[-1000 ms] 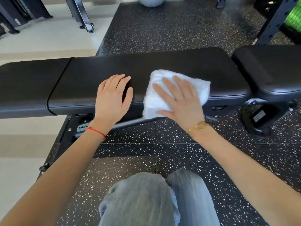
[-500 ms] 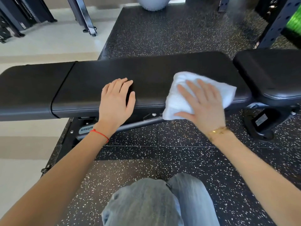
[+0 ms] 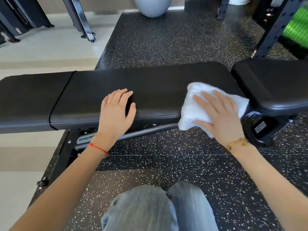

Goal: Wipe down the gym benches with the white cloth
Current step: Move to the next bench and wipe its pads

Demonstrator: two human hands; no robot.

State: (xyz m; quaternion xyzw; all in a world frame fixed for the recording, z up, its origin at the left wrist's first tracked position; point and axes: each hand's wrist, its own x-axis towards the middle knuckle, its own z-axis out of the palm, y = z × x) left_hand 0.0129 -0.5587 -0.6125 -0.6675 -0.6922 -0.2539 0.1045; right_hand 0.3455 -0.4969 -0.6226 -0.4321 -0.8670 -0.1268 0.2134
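A long black padded gym bench [image 3: 150, 84] runs left to right in front of me. My right hand [image 3: 220, 114] lies flat, fingers spread, on the folded white cloth [image 3: 191, 110], pressing it onto the right end of the back pad, where the cloth hangs over the near edge. My left hand [image 3: 116, 110] rests palm down on the middle of the same pad, near its front edge, holding nothing. The separate seat pad [image 3: 275, 84] sits to the right of the cloth.
A second pad section [image 3: 30, 97] extends to the left. The bench frame and bar [image 3: 146, 130] run below the pad. A grey exercise ball [image 3: 152, 5], a rack upright [image 3: 278, 29] and machine legs [image 3: 80, 19] stand beyond. My knees [image 3: 158, 209] are below.
My right hand has slid the white cloth to the right along the pad, from its middle to its right end. My left hand has stayed in place.
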